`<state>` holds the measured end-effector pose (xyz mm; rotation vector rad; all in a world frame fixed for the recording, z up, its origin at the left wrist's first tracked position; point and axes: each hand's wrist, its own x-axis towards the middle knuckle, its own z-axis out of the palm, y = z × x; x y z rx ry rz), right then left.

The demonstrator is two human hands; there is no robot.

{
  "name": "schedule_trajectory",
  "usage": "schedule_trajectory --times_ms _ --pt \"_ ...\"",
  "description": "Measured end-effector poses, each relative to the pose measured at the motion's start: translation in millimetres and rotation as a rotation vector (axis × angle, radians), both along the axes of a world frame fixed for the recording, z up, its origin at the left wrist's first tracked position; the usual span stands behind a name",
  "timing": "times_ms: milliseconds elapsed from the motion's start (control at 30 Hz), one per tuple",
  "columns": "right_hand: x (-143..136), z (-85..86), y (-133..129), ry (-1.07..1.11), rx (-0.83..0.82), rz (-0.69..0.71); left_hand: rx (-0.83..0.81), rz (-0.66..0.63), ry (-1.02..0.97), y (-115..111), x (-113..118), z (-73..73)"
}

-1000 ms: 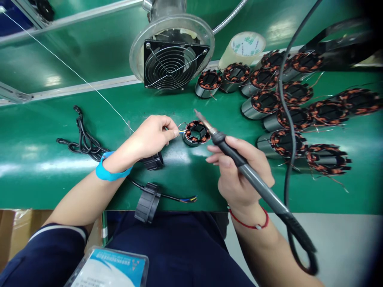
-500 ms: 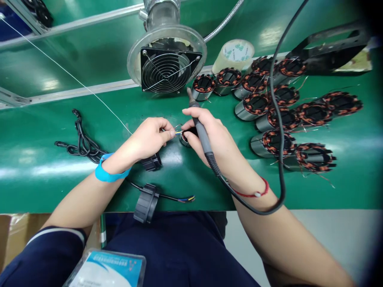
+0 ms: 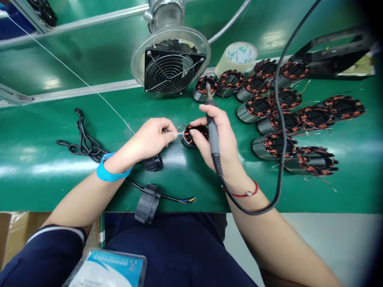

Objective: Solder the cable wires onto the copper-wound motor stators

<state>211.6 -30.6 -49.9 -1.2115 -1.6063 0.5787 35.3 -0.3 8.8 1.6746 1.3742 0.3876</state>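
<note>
My left hand (image 3: 152, 137) pinches the thin coloured wires (image 3: 180, 134) between thumb and fingertips, their ends at the left side of a motor stator (image 3: 188, 139). This stator stands upright on the bench with copper windings on top. My right hand (image 3: 224, 145) is wrapped round a soldering iron (image 3: 213, 139), its tip pointing up and away from the wires. The right thumb and fingers also reach to the stator and partly hide it. Under my left wrist lies a black ring-shaped cap (image 3: 153, 162). A thin pale strand (image 3: 101, 97) runs from upper left down to my left hand.
Several wound stators (image 3: 261, 107) stand at the right, a tape roll (image 3: 239, 56) behind them. A fan (image 3: 170, 73) on a duct faces the bench. Nearer me lies a black cap (image 3: 147, 203) with a cable through it. Black cable (image 3: 85, 143) lies coiled left. The iron's cord (image 3: 281, 119) loops across the right.
My right hand has moved a little right and turned, swinging the iron's tip right. More of the stator now shows. My left hand has hardly moved and still pinches the wires.
</note>
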Motion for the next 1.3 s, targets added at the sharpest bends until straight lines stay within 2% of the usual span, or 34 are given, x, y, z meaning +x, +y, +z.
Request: schedule_trajectory --times_ms 133,233,333,467,667,800,933,1133,1300 --pt "5.8 8.6 -21.4 -0.012 0.022 -0.107 0.120 -0.010 0.055 -5.9 3.6 -0.8" --pt "5.7 7.2 -39.2 0.025 0.054 -0.105 0.226 -0.005 0.127 -10.8 6.9 0.8" --pt "1.9 4.2 -47.4 0.071 0.070 -0.099 0.258 -0.012 0.124 -13.6 7.2 1.3" --pt "-6.1 9.4 -39.4 -0.051 -0.017 -0.155 0.241 -0.023 0.086 -13.7 3.8 -0.8" --pt "-20.7 12.6 -20.7 -0.054 -0.107 -0.113 0.201 -0.028 0.072 -11.3 0.9 -2.2" --pt "-21.5 9.9 -21.9 -0.122 -0.044 -0.071 0.196 -0.015 0.084 -11.5 2.8 -0.6" --pt "-10.0 10.3 -32.3 -0.146 0.009 -0.039 0.243 -0.056 0.143 -11.4 5.3 0.3" --pt "12.0 1.5 -55.9 0.000 0.129 -0.144 0.219 -0.062 0.127 -10.8 4.8 -0.2" --pt "15.5 -8.0 -69.3 0.111 0.211 -0.171 0.183 -0.042 0.120 -10.7 4.6 0.5"
